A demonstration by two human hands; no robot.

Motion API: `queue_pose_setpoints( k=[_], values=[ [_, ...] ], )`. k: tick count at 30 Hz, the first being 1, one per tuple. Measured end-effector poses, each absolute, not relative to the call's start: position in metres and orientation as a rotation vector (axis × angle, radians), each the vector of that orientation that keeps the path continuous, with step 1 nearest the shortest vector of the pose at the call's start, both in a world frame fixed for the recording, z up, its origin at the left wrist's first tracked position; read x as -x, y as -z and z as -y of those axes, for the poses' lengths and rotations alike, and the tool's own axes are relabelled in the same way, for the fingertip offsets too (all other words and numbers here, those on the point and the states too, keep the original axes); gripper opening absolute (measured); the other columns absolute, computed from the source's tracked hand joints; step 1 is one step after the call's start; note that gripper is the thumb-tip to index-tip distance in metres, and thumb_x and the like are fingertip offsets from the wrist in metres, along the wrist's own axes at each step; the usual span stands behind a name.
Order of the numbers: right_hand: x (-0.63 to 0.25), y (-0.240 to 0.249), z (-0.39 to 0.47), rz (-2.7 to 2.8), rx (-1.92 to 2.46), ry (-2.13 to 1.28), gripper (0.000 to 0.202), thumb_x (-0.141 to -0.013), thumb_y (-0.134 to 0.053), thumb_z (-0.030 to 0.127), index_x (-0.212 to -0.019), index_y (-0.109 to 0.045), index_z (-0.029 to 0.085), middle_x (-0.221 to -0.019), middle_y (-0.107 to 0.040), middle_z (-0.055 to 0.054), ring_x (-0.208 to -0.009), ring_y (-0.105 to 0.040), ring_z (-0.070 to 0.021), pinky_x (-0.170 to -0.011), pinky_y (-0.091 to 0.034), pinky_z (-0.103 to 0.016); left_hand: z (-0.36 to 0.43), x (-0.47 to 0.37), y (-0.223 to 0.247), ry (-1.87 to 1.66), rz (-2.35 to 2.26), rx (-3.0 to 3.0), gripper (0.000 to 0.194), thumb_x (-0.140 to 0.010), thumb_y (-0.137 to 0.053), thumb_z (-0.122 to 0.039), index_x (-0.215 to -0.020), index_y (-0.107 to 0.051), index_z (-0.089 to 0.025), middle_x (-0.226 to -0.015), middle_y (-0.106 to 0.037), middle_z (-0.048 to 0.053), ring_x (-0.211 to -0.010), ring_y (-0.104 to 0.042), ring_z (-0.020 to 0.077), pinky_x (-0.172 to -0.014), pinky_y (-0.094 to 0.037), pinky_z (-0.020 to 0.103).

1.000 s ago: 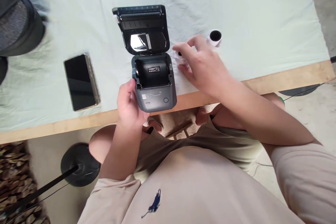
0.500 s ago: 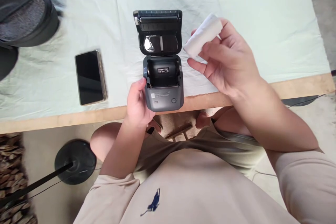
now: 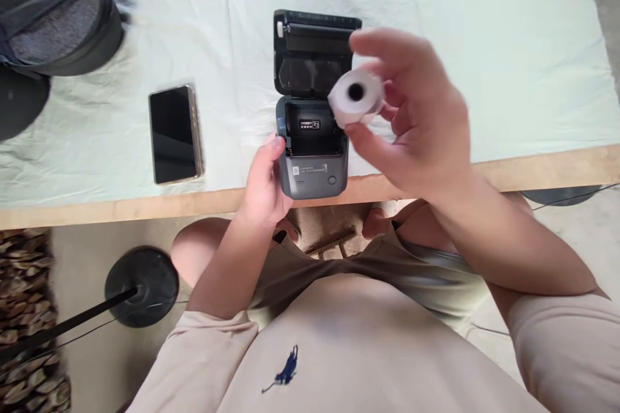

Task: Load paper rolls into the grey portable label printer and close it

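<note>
At the table [image 3: 203,202] edge the left hand [image 3: 265,184] grips the dark grey printer [image 3: 314,188], lid [image 3: 310,74] up. The right hand [image 3: 421,119] pinches a white, dark-holed roll [image 3: 345,113] beside the bay [image 3: 310,146]. The black label's [image 3: 309,124] print is too small to read; the button [image 3: 332,180] shows a power symbol.

Smooth matt plastic device [image 3: 312,188], matt paper roll [image 3: 343,107], glossy phone screen [image 3: 172,135], creased cloth [image 3: 242,45], bare wood table edge [image 3: 145,208]
</note>
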State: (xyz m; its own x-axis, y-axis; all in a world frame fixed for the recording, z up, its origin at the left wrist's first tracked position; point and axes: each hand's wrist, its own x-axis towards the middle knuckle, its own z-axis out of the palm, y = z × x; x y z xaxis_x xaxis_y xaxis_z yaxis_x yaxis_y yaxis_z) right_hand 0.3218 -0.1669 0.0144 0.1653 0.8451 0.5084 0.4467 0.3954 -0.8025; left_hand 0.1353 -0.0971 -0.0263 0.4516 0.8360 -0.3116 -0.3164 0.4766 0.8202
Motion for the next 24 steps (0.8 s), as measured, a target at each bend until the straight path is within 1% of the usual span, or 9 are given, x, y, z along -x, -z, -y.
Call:
queue_pose_setpoints(
  k=[5, 7, 9, 12, 14, 18, 22, 23, 24],
  values=[
    [-0.310, -0.011, 0.161, 1.790, 1.555, -0.091, 0.037, -0.087, -0.060, 0.010, -0.117, -0.066, 0.030, -0.105, -0.084, -0.002, -0.094, -0.080, -0.0281, -0.085, -0.063, -0.046, 0.100, -0.131, 0.029, -0.770, -0.747, -0.776, 0.032, -0.089, -0.081, -0.050, -0.102, -0.075, -0.022, -0.111, -0.086, 0.007, -0.135, -0.077, 0.0324, -0.106, -0.066, 0.035],
    [-0.311, -0.004, 0.159, 1.857, 1.666, -0.016, 0.028, -0.085, -0.060, 0.012, -0.107, -0.068, 0.028, -0.092, -0.082, -0.003, -0.087, -0.079, -0.0302, -0.085, -0.060, -0.048, 0.101, -0.129, 0.029, -0.767, -0.742, -0.775, 0.031, -0.090, -0.081, -0.049, -0.103, -0.075, -0.022, -0.109, -0.085, 0.006, -0.133, -0.078, 0.0320, -0.106, -0.067, 0.035],
    [-0.313, 0.000, 0.158, 1.859, 1.673, 0.063, 0.014, -0.091, -0.060, 0.018, -0.096, -0.069, 0.028, -0.086, -0.080, -0.003, -0.085, -0.079, -0.0304, -0.087, -0.057, -0.049, 0.102, -0.129, 0.028, -0.748, -0.750, -0.755, 0.030, -0.090, -0.081, -0.049, -0.101, -0.073, -0.022, -0.105, -0.085, 0.005, -0.132, -0.079, 0.0323, -0.105, -0.068, 0.036],
    [-0.311, 0.000, 0.162, 1.830, 1.629, 0.065, 0.022, -0.106, -0.056, 0.032, -0.091, -0.071, 0.030, -0.084, -0.080, -0.002, -0.090, -0.079, -0.0288, -0.091, -0.054, -0.050, 0.102, -0.129, 0.026, -0.750, -0.733, -0.707, 0.028, -0.090, -0.080, -0.049, -0.097, -0.073, -0.023, -0.104, -0.084, 0.006, -0.133, -0.078, 0.0332, -0.104, -0.069, 0.039],
    [-0.306, -0.002, 0.166, 1.832, 1.577, 0.024, 0.024, -0.109, -0.056, 0.037, -0.092, -0.072, 0.031, -0.086, -0.083, -0.001, -0.096, -0.080, -0.0282, -0.092, -0.054, -0.050, 0.101, -0.129, 0.024, -0.759, -0.723, -0.691, 0.029, -0.089, -0.080, -0.051, -0.094, -0.073, -0.023, -0.104, -0.084, 0.007, -0.136, -0.076, 0.0348, -0.102, -0.070, 0.041],
    [-0.296, -0.003, 0.172, 1.917, 1.429, 0.015, 0.022, -0.108, -0.061, 0.044, -0.092, -0.072, 0.033, -0.100, -0.087, 0.002, -0.105, -0.083, -0.0272, -0.094, -0.058, -0.050, 0.101, -0.127, 0.022, -0.736, -0.738, -0.699, 0.033, -0.079, -0.090, -0.052, -0.085, -0.069, -0.027, -0.104, -0.083, 0.009, -0.136, -0.073, 0.0380, -0.098, -0.070, 0.044],
    [-0.298, -0.006, 0.169, 1.814, 1.267, -0.027, 0.015, -0.102, -0.067, 0.044, -0.091, -0.070, 0.034, -0.091, -0.084, 0.001, -0.092, -0.081, -0.0270, -0.087, -0.063, -0.051, 0.100, -0.123, 0.021, -0.698, -0.733, -0.743, 0.039, -0.069, -0.097, -0.031, -0.096, -0.070, -0.025, -0.106, -0.082, 0.005, -0.132, -0.075, 0.0372, -0.101, -0.068, 0.044],
    [-0.301, -0.008, 0.167, 1.714, 1.232, -0.007, 0.010, -0.099, -0.068, 0.041, -0.092, -0.068, 0.034, -0.091, -0.082, 0.000, -0.092, -0.080, -0.0275, -0.085, -0.063, -0.051, 0.101, -0.122, 0.021, -0.693, -0.732, -0.753, 0.042, -0.068, -0.098, -0.029, -0.100, -0.071, -0.025, -0.106, -0.081, 0.005, -0.131, -0.076, 0.0370, -0.101, -0.068, 0.044],
    [-0.304, -0.009, 0.164, 1.629, 1.252, -0.028, 0.005, -0.097, -0.068, 0.039, -0.099, -0.067, 0.034, -0.101, -0.081, -0.001, -0.102, -0.080, -0.0290, -0.087, -0.064, -0.051, 0.101, -0.121, 0.022, -0.694, -0.735, -0.761, 0.046, -0.067, -0.099, -0.028, -0.103, -0.071, -0.025, -0.107, -0.081, 0.004, -0.131, -0.077, 0.0371, -0.100, -0.068, 0.043]
  ],
)
